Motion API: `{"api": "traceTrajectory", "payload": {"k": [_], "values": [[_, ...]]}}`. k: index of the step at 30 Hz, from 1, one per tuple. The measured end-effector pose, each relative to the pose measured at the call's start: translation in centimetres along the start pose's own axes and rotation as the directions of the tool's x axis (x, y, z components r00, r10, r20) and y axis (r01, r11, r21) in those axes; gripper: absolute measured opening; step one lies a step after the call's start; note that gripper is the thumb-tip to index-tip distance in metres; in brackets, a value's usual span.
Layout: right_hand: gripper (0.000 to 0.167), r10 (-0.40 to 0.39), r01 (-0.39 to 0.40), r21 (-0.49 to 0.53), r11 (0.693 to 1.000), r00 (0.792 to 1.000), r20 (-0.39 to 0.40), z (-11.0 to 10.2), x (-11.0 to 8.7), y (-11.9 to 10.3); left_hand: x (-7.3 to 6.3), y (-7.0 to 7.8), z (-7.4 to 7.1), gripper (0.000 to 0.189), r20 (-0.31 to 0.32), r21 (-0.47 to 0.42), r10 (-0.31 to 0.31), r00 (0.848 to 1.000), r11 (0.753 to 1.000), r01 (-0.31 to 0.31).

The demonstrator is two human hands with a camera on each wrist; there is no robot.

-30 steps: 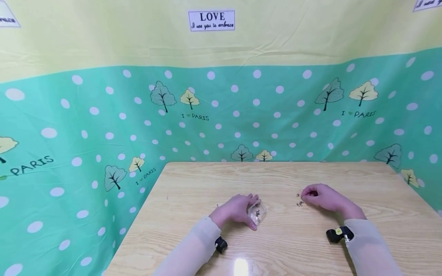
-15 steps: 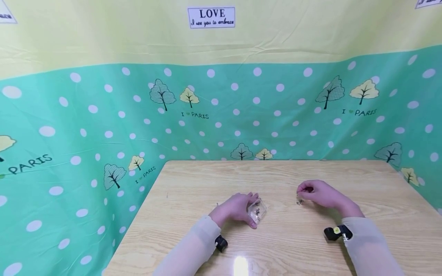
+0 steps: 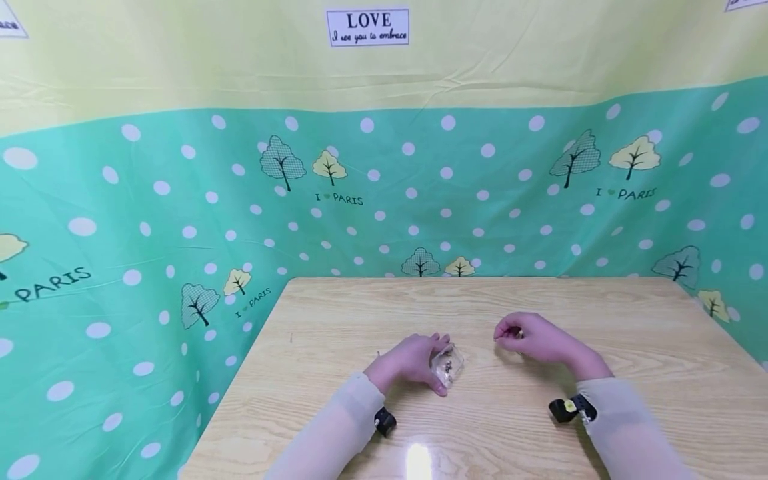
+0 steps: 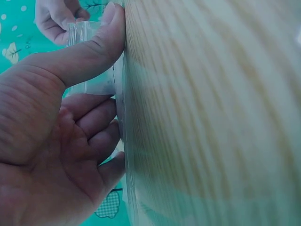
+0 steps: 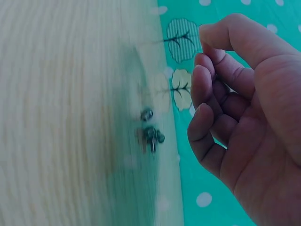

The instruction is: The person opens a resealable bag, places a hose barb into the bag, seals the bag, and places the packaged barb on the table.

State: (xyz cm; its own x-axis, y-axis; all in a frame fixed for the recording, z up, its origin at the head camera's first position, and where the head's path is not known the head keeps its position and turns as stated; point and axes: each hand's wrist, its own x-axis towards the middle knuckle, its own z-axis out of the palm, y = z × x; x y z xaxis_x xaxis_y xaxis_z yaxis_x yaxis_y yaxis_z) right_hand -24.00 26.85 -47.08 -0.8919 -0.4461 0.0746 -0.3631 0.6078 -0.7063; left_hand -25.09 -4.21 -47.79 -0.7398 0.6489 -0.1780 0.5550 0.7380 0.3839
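Note:
My left hand (image 3: 414,360) grips a small clear plastic container (image 3: 451,365) standing on the table, thumb on the near side and fingers on the far side. Several small dark pieces lie inside it. In the left wrist view, the container (image 4: 91,87) has a ridged upper rim. To its right, my right hand (image 3: 537,337) is above the table with thumb and forefinger pinched together; a tiny dark tip shows there, seemingly a small screw. In the right wrist view, several small dark metal screws (image 5: 151,134) lie loose on the wood beneath the hand.
The light wooden table (image 3: 372,307) reaches back to a green and yellow printed curtain (image 3: 384,167). A small thin mark or bit (image 3: 378,354) shows just left of the left hand. Black wrist cameras (image 3: 564,410) sit at both sleeves.
My right hand has left the loose screws and moved left toward the container, fingertips pinched. The left hand and container stay in place.

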Motion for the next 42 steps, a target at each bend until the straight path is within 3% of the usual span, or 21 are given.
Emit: {"api": "traceTrajectory", "payload": {"k": [13, 22, 42], "values": [[0.008, -0.070, 0.070, 0.003, 0.998, 0.997, 0.040, 1.7, 0.9, -1.9, -0.1, 0.1, -0.1, 0.102, -0.002, -0.033, -0.004, 1.000, 0.999, 0.003], [0.012, -0.145, 0.147, -0.049, 0.988, 0.988, 0.058, 3.1, 1.3, -3.7, -0.1, 0.2, -0.3, 0.104, -0.002, -0.032, -0.012, 1.000, 0.999, 0.012], [0.008, -0.145, 0.145, -0.064, 0.987, 0.989, 0.017, 4.9, 1.8, -5.4, 0.0, 0.2, -0.3, 0.105, 0.007, -0.051, -0.010, 1.000, 0.999, 0.010]]}}
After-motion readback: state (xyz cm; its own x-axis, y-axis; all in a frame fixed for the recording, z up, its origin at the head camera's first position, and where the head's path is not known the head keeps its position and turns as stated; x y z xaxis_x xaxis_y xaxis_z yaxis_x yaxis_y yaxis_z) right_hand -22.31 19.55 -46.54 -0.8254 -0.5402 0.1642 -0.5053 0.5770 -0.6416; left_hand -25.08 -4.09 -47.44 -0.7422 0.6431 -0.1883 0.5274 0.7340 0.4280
